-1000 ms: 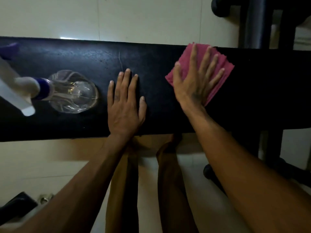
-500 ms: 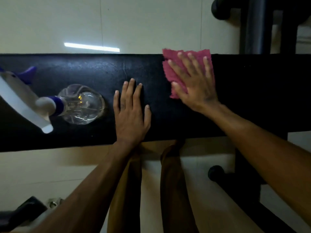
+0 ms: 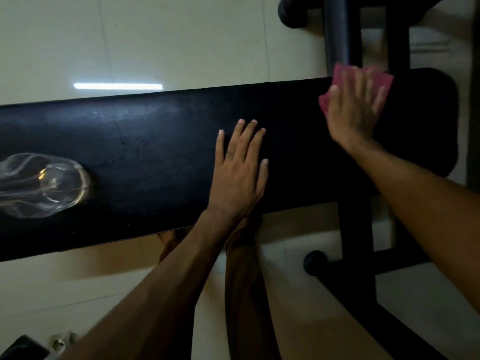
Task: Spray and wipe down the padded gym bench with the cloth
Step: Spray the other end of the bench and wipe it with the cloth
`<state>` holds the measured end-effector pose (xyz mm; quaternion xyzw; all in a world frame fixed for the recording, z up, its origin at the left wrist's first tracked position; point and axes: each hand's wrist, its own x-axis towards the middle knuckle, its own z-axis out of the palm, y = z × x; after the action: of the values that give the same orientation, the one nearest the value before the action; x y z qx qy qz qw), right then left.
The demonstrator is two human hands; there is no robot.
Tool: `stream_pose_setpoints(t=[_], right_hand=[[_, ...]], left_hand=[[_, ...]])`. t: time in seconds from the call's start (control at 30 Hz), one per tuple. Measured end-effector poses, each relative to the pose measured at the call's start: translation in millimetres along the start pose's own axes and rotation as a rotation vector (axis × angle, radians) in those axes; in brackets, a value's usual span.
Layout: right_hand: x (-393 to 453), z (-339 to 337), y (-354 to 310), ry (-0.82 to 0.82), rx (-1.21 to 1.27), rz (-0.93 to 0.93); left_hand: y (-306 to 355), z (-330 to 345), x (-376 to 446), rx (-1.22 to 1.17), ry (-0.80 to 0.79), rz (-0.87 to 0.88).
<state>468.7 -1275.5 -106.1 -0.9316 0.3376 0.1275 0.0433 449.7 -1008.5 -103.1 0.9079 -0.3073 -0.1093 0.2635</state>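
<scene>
I am leaning over the bench [image 3: 161,141], a long black padded slab lying across my view, its far edge toward the pale tiled floor [image 3: 181,42] and its rounded end off to my right. The padding is looking dark and faintly sheened, with a few small specks and scuffs showing near the middle. My left hand [image 3: 237,175] is lying flat on the pad, fingers stretched out and close together, gripping nothing. My right hand [image 3: 354,107] is pressing open-palmed on the cloth [image 3: 388,81], fingers spread; it is blurred. The cloth is pink-red, crumpled under my palm, and is sitting at the bench's far edge near its right end, one corner poking past my fingertips. A clear bottle [image 3: 44,185] is resting on the pad at the far left, well apart from both hands. The black bench frame [image 3: 355,245] is showing below on the right.
</scene>
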Motion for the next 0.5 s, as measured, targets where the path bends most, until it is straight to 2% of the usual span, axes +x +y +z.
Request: stream_pose_setpoints(t=[0.03,0.13,0.17,0.2,0.23,0.3,0.33,0.37,0.4,0.47,0.5], right_hand=[[-3,0,0,-0.022,-0.028,-0.055],[0,-10,17,-0.137,-0.076,-0.511],[9,-15,31,-0.139,-0.083,-0.572],[20,-18,46,-0.104,-0.08,-0.537],[30,-19,61,-0.044,-0.054,-0.401],[46,-19,85,0.05,0.046,0.033],[49,-19,88,0.067,0.089,0.163],[48,-18,86,0.063,0.099,0.178],[44,-16,85,0.051,0.082,0.091],[37,-13,97,0.008,0.007,-0.227],[39,-16,111,-0.015,-0.014,-0.324]], left_hand=[[9,8,6,0.022,-0.03,0.045],[33,29,20,0.082,-0.109,0.177],[40,35,25,0.097,-0.122,0.198],[47,39,30,0.108,-0.13,0.2],[53,44,35,0.121,-0.132,0.189],[65,52,42,0.17,-0.119,0.129],[71,55,44,0.189,-0.107,0.089],[73,58,45,0.196,-0.095,0.051],[74,59,44,0.194,-0.084,0.023],[73,61,43,0.185,-0.072,0.009],[74,62,44,0.186,-0.074,0.011]])
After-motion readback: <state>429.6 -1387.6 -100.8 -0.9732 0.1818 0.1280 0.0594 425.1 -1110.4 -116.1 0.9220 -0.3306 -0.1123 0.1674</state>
